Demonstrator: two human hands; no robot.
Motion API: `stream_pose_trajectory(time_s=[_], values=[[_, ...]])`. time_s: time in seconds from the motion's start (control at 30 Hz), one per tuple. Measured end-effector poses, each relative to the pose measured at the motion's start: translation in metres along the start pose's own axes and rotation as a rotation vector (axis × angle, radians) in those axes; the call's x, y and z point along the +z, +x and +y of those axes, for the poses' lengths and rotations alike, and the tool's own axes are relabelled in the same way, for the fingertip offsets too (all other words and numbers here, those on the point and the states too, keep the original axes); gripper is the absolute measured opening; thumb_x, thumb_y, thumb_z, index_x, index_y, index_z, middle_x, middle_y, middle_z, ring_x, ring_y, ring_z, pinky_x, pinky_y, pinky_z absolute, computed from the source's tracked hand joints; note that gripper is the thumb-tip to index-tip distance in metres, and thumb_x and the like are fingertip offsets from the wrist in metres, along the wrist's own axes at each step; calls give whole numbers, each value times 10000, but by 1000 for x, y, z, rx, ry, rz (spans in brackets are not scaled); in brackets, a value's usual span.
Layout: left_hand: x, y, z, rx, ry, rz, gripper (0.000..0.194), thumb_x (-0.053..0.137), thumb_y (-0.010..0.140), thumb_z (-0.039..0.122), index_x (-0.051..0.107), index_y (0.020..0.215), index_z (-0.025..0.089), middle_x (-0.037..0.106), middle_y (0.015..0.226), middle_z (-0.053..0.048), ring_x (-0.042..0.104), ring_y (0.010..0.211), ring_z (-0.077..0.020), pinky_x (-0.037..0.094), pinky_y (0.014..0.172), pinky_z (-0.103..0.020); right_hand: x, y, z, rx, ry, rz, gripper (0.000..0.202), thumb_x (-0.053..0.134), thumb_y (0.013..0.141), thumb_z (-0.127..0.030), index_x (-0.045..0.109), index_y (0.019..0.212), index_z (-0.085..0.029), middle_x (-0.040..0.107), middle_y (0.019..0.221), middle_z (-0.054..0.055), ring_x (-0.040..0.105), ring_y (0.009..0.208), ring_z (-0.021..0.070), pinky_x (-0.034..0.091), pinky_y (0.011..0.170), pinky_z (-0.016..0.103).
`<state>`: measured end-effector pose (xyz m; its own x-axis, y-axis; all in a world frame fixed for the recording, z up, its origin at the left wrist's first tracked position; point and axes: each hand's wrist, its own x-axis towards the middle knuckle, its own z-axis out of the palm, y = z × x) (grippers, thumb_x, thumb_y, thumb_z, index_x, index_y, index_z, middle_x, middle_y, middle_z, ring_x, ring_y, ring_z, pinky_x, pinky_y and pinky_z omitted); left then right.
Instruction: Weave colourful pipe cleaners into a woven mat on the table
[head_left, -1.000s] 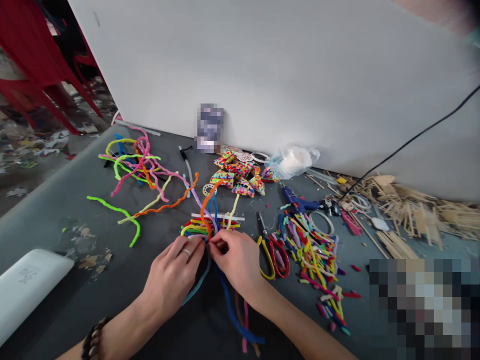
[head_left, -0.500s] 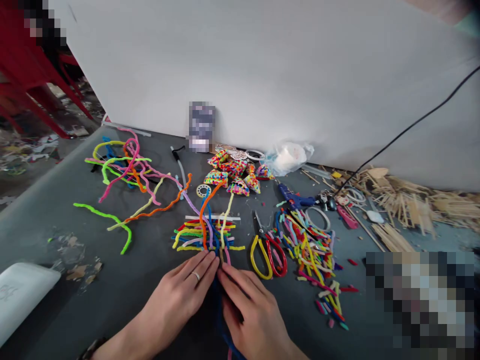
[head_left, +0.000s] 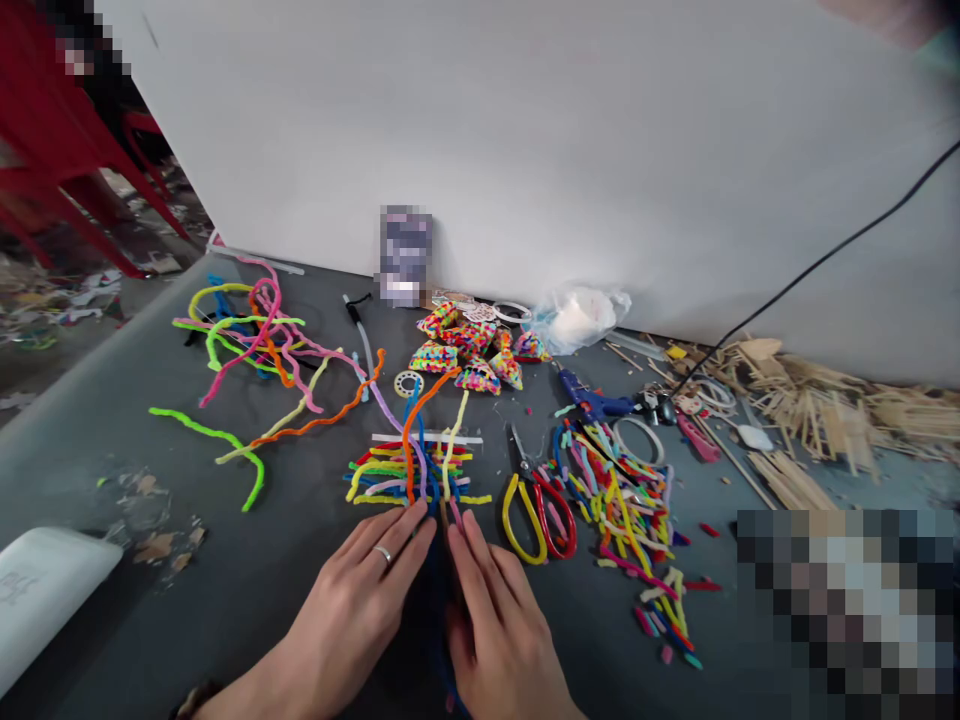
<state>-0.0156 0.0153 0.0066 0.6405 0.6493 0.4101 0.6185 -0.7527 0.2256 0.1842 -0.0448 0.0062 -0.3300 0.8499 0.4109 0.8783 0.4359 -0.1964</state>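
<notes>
A woven strip of coloured pipe cleaners (head_left: 386, 470) lies at the centre, with an orange one (head_left: 409, 440), a lilac one, blue ones and a pale yellow one (head_left: 448, 450) running lengthwise. My left hand (head_left: 375, 575), with a ring, presses its fingertips on the near ends of the orange and lilac strands. On the other side of the dark blue strands, my right hand (head_left: 499, 620) lies with its fingers stretched along the near end of the weave, by a pink strand. What is under both palms is hidden.
Scissors (head_left: 536, 510) lie right of the weave, beside a pile of cut pipe cleaners (head_left: 622, 490). Behind are a blue glue gun (head_left: 592, 398) and bright beaded pieces (head_left: 472, 345). Long pipe cleaners (head_left: 262, 330) lie at left, a white case (head_left: 52, 590) near left, wooden sticks (head_left: 817, 400) at right.
My right hand has shifted slightly right, away from my left hand, and its fingers have straightened. The gap between the hands is wider.
</notes>
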Motion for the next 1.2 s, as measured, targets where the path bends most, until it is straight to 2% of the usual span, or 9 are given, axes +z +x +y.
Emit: stream_pose_trajectory(time_s=[0.13,0.3,0.43,0.53,0.77,0.9,1.03,1.13,1.2], values=[[3,-1,0,57,44,-35,515,386,890,-12,598,1350,79,659,1363,-128,626,1261,-250,564,1040,-390,-3,3,0,-30,-35,-31,502,447,967,-131,528,1459,-74,594,1456,96,655,1078,230,569,897,348],[3,3,0,86,74,-53,499,388,895,-12,603,1335,81,688,1320,-110,648,1223,-241,566,1033,-387,-9,6,-3,-86,-167,10,392,477,978,-185,664,1309,-91,676,1347,110,685,976,225,548,734,332],[3,5,4,78,124,-75,496,400,961,45,512,1443,72,609,1437,-137,599,1303,-242,540,1061,-376,-11,1,-8,-152,-206,59,351,468,942,-102,729,1176,-103,742,1222,111,705,908,209,527,698,314],[2,5,7,135,156,-122,547,385,948,48,470,1488,88,517,1530,-138,550,1363,-257,529,1073,-385,-9,-5,-15,-136,-176,70,314,481,950,-104,749,1112,-119,775,1131,104,708,810,190,528,662,304],[-6,6,9,238,153,-152,556,426,884,12,537,1424,83,542,1507,-129,527,1386,-267,520,1084,-350,-12,-15,-17,-131,-147,81,298,485,1003,-211,757,1091,-127,792,1066,77,700,678,162,541,607,276],[-7,7,11,244,152,-157,527,474,871,22,564,1388,66,553,1494,-143,509,1402,-269,512,1089,-342,-12,-23,-16,-174,-153,64,333,443,1028,-218,762,1080,-141,799,1040,55,681,643,137,520,564,259],[-4,3,13,271,191,-137,470,513,916,119,580,1378,63,543,1504,-154,482,1423,-270,472,1132,-347,-14,-23,-14,-201,-124,43,355,410,1043,-205,764,1056,-182,801,1027,41,656,638,124,485,525,249],[-1,-1,18,311,288,-127,448,472,946,168,600,1350,24,556,1479,-192,509,1401,-294,457,1146,-382,-26,-13,-7,-237,-16,-19,327,428,1042,-213,750,1084,-177,799,1036,33,642,641,128,493,531,256],[1,-2,22,312,329,-134,460,439,950,178,605,1338,-4,563,1462,-216,526,1384,-312,451,1151,-405,-40,-5,2,-206,110,-98,270,481,1032,-258,743,1083,-214,799,1013,9,652,665,137,520,566,261]])
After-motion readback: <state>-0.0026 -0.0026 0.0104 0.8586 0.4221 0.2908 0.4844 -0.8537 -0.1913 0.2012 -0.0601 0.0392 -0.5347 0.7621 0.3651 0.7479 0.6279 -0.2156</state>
